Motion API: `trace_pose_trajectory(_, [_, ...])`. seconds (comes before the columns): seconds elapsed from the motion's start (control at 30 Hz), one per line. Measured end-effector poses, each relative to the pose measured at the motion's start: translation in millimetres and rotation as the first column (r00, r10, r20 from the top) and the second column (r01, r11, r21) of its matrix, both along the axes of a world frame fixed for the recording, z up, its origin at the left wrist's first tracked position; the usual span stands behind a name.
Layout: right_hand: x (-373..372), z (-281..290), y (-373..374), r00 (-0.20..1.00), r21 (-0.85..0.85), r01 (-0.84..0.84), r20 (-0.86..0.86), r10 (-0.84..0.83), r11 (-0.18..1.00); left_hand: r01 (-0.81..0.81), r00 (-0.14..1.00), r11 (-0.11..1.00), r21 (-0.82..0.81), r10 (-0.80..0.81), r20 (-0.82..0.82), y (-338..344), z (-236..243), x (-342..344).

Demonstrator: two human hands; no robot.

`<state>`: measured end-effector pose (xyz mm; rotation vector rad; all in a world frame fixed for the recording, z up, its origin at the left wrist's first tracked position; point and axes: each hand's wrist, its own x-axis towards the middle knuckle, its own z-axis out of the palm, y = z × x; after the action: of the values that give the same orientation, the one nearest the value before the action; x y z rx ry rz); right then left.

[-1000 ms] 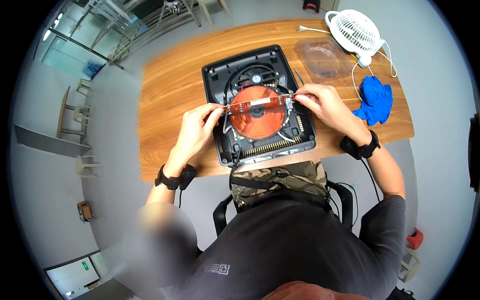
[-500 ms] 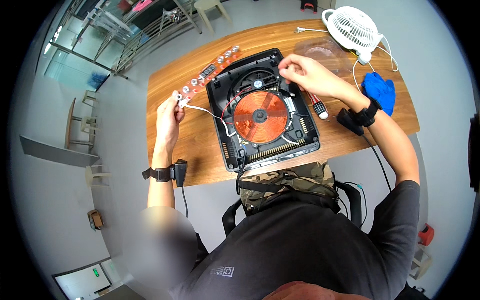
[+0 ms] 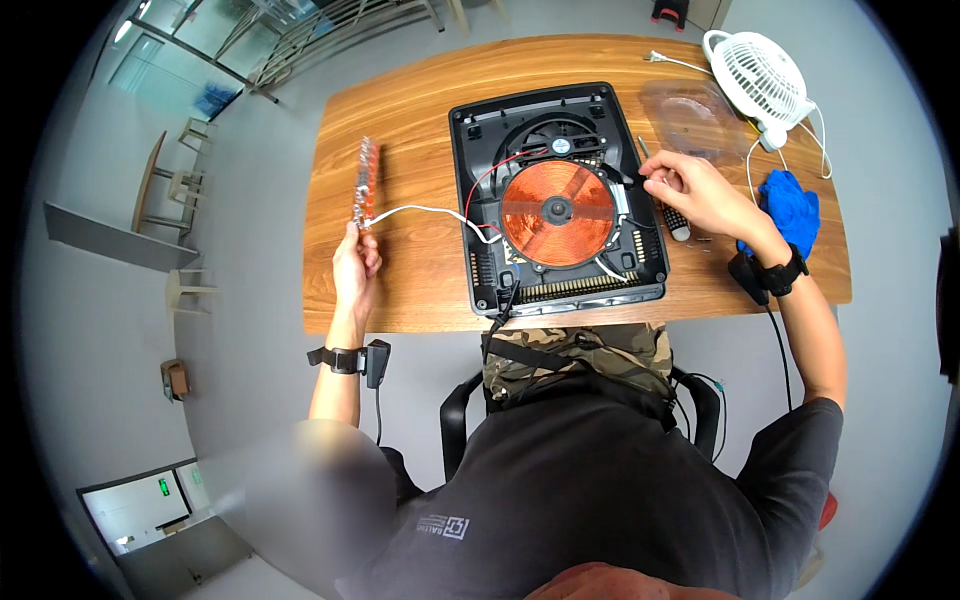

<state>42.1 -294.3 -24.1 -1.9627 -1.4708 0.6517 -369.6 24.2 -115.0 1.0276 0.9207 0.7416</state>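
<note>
My left hand (image 3: 355, 260) grips the lower end of a narrow button circuit board (image 3: 365, 180), turned lengthwise away from me over the table's left side. A white wire runs from the board to the opened black appliance housing (image 3: 478, 260), which holds a round copper coil (image 3: 540, 235), a black fan (image 3: 535, 140) and red, white and black wires. My right hand (image 3: 685, 190) is just right of the housing, fingers bent and slightly apart, nothing visible in them. Beneath it lie a thin screwdriver (image 3: 642, 145) and a black remote-like object with light dots (image 3: 676, 222), partly hidden.
On the wooden table (image 3: 410, 110) are a white fan (image 3: 755, 75) with cables, a clear plastic tray (image 3: 690, 115) and crumpled blue gloves (image 3: 790, 210). A camouflage bag (image 3: 620, 350) is on my lap. Chairs (image 3: 190, 190) stand off to the left.
The board has come off the housing to the left and turned lengthwise, held by my left hand. My right hand has let go of it and shifted to the housing's right side.
</note>
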Motion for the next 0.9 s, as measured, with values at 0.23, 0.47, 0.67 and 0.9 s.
trace_pose_trajectory(0.23, [7,-7,-21,0.991,-0.103,0.111,0.081,-0.103,0.988,0.114,0.969,0.993,-0.025,-0.116,-0.219,-2,-3,-12])
trace_pose_trajectory(0.47, [20,-23,-41,0.948,-0.182,0.196,0.285,-0.139,0.963,0.232,0.846,0.957,-0.175,-0.288,-0.448,10,-5,-18])
trace_pose_trajectory(0.67, [12,-52,-40,0.916,-0.271,0.214,0.389,-0.096,0.939,0.226,0.821,0.896,-0.383,-0.386,-0.420,17,-12,-21])
trace_pose_trajectory(0.9, [7,-69,-35,0.885,-0.290,0.182,0.466,-0.028,0.939,0.223,0.814,0.883,-0.413,-0.402,-0.420,20,-14,-21])
